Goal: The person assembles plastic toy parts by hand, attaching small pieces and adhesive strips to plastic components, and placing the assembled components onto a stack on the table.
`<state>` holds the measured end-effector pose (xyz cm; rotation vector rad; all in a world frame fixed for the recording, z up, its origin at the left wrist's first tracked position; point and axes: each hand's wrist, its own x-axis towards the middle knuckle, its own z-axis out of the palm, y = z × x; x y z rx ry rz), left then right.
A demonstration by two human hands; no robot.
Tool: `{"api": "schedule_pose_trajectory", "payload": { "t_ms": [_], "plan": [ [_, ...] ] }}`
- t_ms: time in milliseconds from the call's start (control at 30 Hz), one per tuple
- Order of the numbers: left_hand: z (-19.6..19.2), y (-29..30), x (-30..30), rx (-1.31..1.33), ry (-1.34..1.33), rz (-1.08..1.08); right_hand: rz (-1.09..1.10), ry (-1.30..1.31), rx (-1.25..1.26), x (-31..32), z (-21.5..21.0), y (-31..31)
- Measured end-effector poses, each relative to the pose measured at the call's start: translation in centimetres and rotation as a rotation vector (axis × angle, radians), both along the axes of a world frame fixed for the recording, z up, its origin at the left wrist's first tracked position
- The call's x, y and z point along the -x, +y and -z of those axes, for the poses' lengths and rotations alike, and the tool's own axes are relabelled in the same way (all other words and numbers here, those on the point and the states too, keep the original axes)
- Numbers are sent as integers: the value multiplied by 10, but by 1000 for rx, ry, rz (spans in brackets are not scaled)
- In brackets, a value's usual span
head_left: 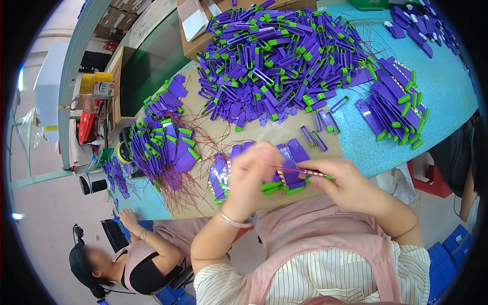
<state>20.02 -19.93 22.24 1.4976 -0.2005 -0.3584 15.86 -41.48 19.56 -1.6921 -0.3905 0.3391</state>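
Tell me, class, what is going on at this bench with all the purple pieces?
A person seated at a cardboard-covered worktable holds a small purple-and-green plastic piece with a red-white striped strip between both hands. The left hand pinches one end and the right hand the other, just above a short row of the same pieces. A big heap of purple-and-green plastic clips lies beyond. A co-worker sits to the left.

The big heap of purple and green plastic clips (279,56) blocks the table's far side. Nearer than it, bare brown cardboard (264,133) lies open, with two loose purple loops (314,139) at its right edge.
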Motion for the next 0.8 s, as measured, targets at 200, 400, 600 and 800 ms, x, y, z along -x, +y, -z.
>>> {"api": "schedule_pose_trajectory", "payload": {
  "t_ms": [200,400,600,800],
  "plan": [
    [7,-2,-49,-904,-622,-54,139,-6,-20,4,-2,-4],
    [34,-4,-61,-1348,-903,9,3,57,-20,9,-3,-1],
    [12,-13,-50,-819,-480,5,94,525,-295,12,1,5],
    [1,-22,1,-284,-325,170,206,364,-161,5,-4,10]
  ]
}}
